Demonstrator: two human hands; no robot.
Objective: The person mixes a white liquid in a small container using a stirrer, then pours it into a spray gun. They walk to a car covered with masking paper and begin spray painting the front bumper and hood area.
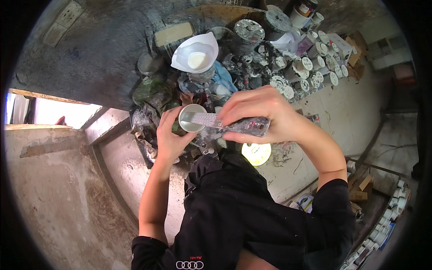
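Note:
My left hand (168,135) is wrapped around a white cup (192,128), its mouth tilted toward me. In my right hand (270,110) is a flat stirring stick (246,126) with a marked, scale-like pale blade and a dark, paint-stained handle. The blade's end reaches over the cup's mouth and into it; how deep the tip goes is hidden. Just beyond my hands stands a white paper cone strainer (182,55) with white liquid at its bottom, set on a container. Blue cloth or plastic (223,76) lies beside it.
Several paint-stained buckets (249,30) stand at the back, with many white cups and tubs (317,49) at the back right. A pale block (174,34) rests behind the strainer. A bright yellow disc (256,154) is below my right hand. Cardboard boxes (359,191) sit at right.

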